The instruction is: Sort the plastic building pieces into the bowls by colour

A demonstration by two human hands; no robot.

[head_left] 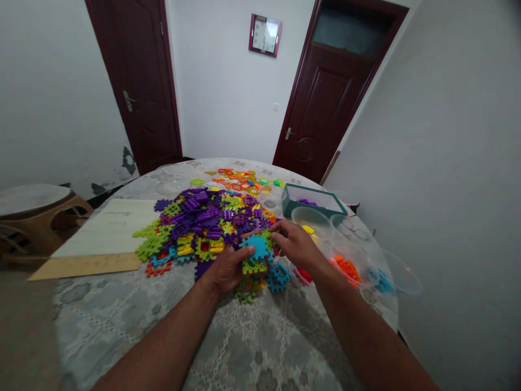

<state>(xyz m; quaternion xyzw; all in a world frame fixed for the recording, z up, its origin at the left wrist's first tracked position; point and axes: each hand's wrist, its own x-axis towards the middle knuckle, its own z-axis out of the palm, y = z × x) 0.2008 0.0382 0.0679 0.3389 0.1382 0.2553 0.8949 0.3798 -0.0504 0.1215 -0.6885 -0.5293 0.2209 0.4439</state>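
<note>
A big heap of toothed plastic building tiles, mostly purple, green, yellow and blue, covers the middle of a round table with a lace-patterned cloth. My left hand is closed on a blue tile at the heap's near edge, thumb on top of it. My right hand is at the same blue tile from the right, fingers curled and pinching its edge. A green tile lies just under the blue one, and another blue tile lies close by on the cloth.
Clear plastic bowls stand at the right: one with yellow pieces, one with orange pieces, one with blue pieces. A teal box sits behind them. Orange tiles lie at the far side. A board overhangs the left edge.
</note>
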